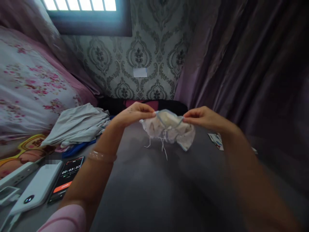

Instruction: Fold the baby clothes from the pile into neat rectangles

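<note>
A small white garment (154, 126) with light blue edging hangs bunched in mid-air above the grey surface. Thin white tie strings dangle from its lower side. My left hand (135, 113) pinches the blue-edged opening at its left end between thumb and fingers. On the other side, my right hand (209, 119) pinches the same edging. Between the two hands the opening sags a little, and a pale yellowish inside shows. The lower folds are crumpled, so the garment's full shape is hidden.
Left of my arm are folded pale clothes (77, 124), a phone (69, 175) with a running timer, a white power bank (38, 190) and a power strip (18, 175). Small printed papers (216, 141) lie near my right wrist. Curtains (217, 58) hang at right.
</note>
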The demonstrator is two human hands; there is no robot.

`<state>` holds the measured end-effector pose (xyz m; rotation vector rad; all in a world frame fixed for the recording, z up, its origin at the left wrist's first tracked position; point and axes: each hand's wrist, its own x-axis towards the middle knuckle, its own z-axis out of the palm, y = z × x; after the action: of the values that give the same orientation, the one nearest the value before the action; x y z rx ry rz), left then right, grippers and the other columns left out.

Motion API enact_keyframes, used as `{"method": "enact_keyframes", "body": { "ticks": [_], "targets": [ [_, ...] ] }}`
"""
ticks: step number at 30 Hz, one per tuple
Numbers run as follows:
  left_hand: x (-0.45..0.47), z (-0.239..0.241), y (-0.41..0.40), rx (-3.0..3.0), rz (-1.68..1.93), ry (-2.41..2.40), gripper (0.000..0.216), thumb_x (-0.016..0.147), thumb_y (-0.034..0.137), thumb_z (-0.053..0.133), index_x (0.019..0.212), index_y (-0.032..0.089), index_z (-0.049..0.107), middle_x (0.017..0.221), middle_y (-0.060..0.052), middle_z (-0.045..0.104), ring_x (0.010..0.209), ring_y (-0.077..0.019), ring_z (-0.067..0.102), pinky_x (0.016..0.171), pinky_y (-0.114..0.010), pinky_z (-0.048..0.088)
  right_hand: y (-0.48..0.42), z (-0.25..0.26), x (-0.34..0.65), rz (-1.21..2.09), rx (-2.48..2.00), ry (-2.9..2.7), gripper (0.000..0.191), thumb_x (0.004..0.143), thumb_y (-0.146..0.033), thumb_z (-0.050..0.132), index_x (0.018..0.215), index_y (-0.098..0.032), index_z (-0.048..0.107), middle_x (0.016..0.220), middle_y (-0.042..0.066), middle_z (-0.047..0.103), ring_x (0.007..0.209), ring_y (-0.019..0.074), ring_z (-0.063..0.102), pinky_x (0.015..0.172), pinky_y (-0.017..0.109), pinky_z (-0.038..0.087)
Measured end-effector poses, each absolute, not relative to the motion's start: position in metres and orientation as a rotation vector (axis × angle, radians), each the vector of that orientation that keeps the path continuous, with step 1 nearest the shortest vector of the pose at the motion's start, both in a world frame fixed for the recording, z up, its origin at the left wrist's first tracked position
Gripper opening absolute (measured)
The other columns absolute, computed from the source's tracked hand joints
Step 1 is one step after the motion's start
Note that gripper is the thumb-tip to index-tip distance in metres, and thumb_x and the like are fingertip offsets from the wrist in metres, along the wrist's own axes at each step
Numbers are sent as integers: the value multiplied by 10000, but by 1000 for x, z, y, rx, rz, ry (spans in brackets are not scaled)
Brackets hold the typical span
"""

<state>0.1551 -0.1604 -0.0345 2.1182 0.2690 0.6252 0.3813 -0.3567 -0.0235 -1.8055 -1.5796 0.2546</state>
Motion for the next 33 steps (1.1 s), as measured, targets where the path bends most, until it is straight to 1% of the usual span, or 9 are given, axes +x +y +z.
{"method": "enact_keyframes", "body": {
  "ticks": [2,3,7,12,13,17,21,29,33],
  "targets": [
    [148,-30,-161,2050,408,195,321,663,421,729,839,152,734,763,-70,708,671,-175,628,597,-271,475,-363,-21,384,489,-1773,-1665,359,739,-528,664,909,-223,745,807,36,719,752,202,650,643,299,481],
    [148,-30,-160,2034,401,213,317,666,423,725,833,154,731,750,-67,704,656,-171,625,584,-267,472,-364,-22,385,467,-1778,-1651,352,746,-524,659,909,-223,744,809,34,717,748,197,645,639,295,477],
    [166,-40,-156,2120,694,390,275,676,416,701,721,145,703,639,-27,652,576,-130,572,513,-224,417,-355,-29,383,29,-1836,-1460,314,766,-493,640,841,-205,740,761,36,693,715,184,614,599,280,439],
    [182,-54,-154,1997,873,349,321,696,434,692,807,134,705,690,-31,662,606,-124,571,544,-226,427,-355,-29,376,417,-1754,-1591,363,751,-532,639,913,-221,732,795,22,696,687,160,607,595,272,440],
    [182,-55,-153,1958,871,341,326,690,437,700,811,134,704,698,-34,665,608,-123,572,551,-229,432,-354,-29,379,379,-1762,-1568,359,756,-530,633,902,-216,730,795,24,695,683,159,603,595,273,438],
    [181,-57,-149,1900,828,383,333,654,447,723,772,137,696,683,-32,660,599,-120,560,553,-234,430,-344,-36,394,-60,-1838,-1458,294,811,-453,579,839,-193,713,772,37,687,697,176,597,606,284,423],
    [187,-64,-145,1861,869,395,354,666,454,694,791,123,678,682,-20,636,587,-109,532,548,-226,403,-332,-44,394,-266,-1913,-1421,259,857,-360,506,906,-193,697,778,48,692,706,192,605,639,301,426],
    [203,-83,-152,2081,1174,590,230,822,358,535,839,153,638,663,8,575,628,-120,505,568,-212,362,-322,-52,379,-553,-2004,-1282,238,891,-255,429,953,-175,644,896,112,694,827,247,621,728,340,431],
    [198,-81,-168,2273,1315,665,242,908,326,451,974,186,636,828,-29,637,768,-155,559,662,-235,391,-323,-58,376,-729,-1964,-1268,296,945,-305,356,984,-180,622,963,123,672,891,259,606,723,340,430]
  ]
}}
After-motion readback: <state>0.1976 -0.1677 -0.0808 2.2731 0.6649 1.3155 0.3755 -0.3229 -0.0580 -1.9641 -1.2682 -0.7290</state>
